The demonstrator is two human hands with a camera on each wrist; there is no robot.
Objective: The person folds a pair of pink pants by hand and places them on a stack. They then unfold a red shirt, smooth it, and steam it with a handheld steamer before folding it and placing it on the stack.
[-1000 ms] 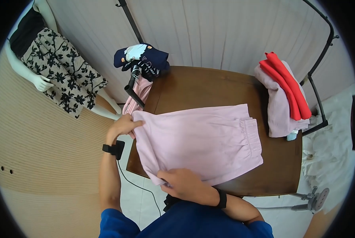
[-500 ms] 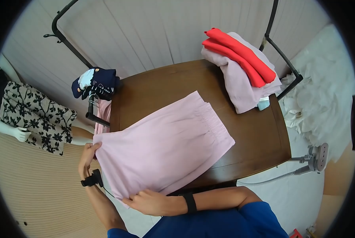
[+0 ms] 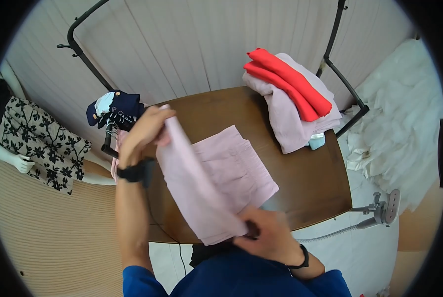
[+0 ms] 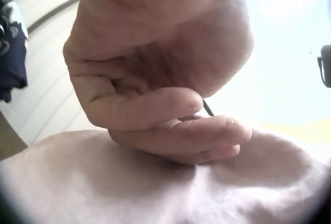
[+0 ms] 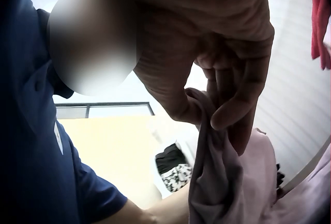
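Garment (image 3: pixel 243 171), pale pink with a gathered waistband, lies on the brown table (image 3: pixel 310 193), its other end raised in a flap between both hands. The left hand (image 3: pixel 149 129) grips the far corner with curled fingers; the right hand (image 3: pixel 271 235) pinches the near one between thumb and fingers. Beyond, at right, red cloth (image 3: pixel 291 85) tops a folded pink pile (image 3: pixel 286 134).

One left hand (image 3: pixel 149 126) and one right hand (image 3: pixel 270 235) are gripping one pink elastic-waisted garment (image 3: pixel 226 168) over one wooden table (image 3: pixel 308 185). One stack of folded clothes (image 3: pixel 283 119), its pieces too overlapped to count, is resting on the table's far right part. One navy printed garment (image 3: pixel 125 101) is sitting at the table's far left corner. One mannequin (image 3: pixel 21 164) is standing left of the table, and one steamer head (image 3: pixel 389 208) is projecting right of the table.
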